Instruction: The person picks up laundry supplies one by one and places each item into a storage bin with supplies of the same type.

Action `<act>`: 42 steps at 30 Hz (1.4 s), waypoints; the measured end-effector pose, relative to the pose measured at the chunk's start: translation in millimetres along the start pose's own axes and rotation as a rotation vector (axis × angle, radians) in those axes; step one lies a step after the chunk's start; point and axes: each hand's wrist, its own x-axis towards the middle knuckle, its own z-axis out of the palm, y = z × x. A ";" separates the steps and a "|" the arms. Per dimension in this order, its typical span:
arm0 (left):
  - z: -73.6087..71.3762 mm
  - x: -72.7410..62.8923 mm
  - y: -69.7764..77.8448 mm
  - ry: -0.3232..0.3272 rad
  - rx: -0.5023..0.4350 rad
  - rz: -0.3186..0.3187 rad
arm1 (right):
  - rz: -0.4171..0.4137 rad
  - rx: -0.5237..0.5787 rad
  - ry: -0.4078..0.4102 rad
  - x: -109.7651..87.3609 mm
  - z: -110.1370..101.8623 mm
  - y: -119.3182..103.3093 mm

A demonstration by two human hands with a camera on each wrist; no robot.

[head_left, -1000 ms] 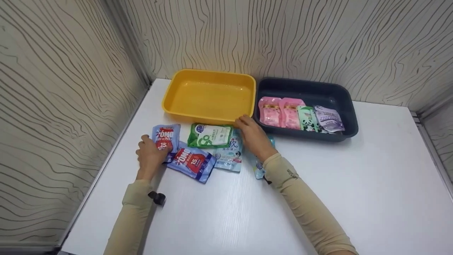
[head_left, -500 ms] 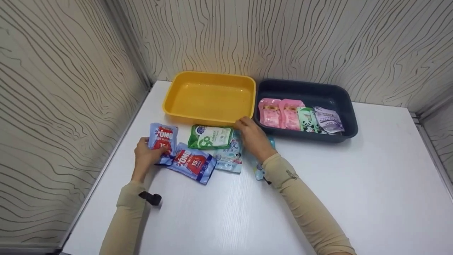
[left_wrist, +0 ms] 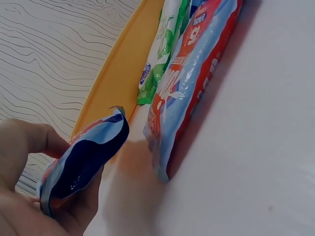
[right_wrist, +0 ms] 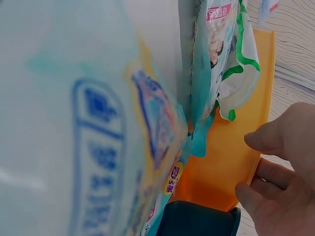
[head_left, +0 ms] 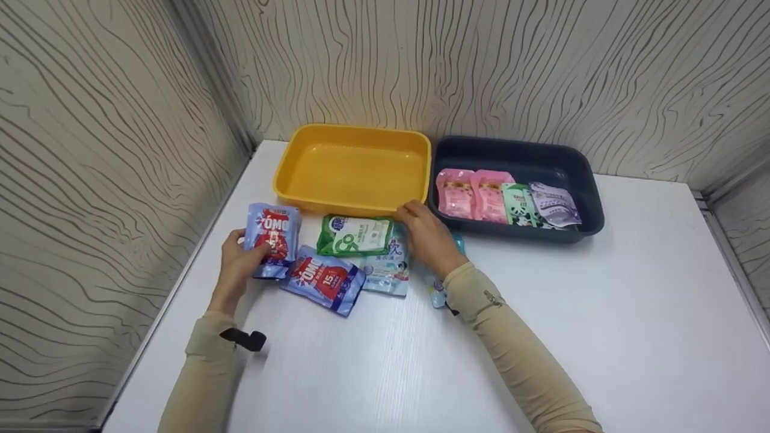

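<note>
Before the yellow tray [head_left: 355,169] and grain-patterned wall [head_left: 445,66], the left hand [head_left: 236,262] pinches a glossy pouch [head_left: 275,218] over white table [head_left: 361,379] (right hand [head_left: 431,237], fingers parted).

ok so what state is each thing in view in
held OMO pouch, pinched by the left grip, raised
lower OMO pouch, lying label up
green and white pouch, partly over a light blue pouch
light blue pouch, partly covered
second light blue pouch, mostly hidden
right grip, beside the yellow tray, holding nothing
yellow tray, upright
dark tray, upright, holding pouches
pink pouches, lying side by side
panda pouch, lying label up
purple pouch, lying askew
</note>
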 end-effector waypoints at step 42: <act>-11.7 27.4 92.6 -0.264 -0.325 0.022 | 0.058 0.040 -0.067 0.3 -1.3 -3.9</act>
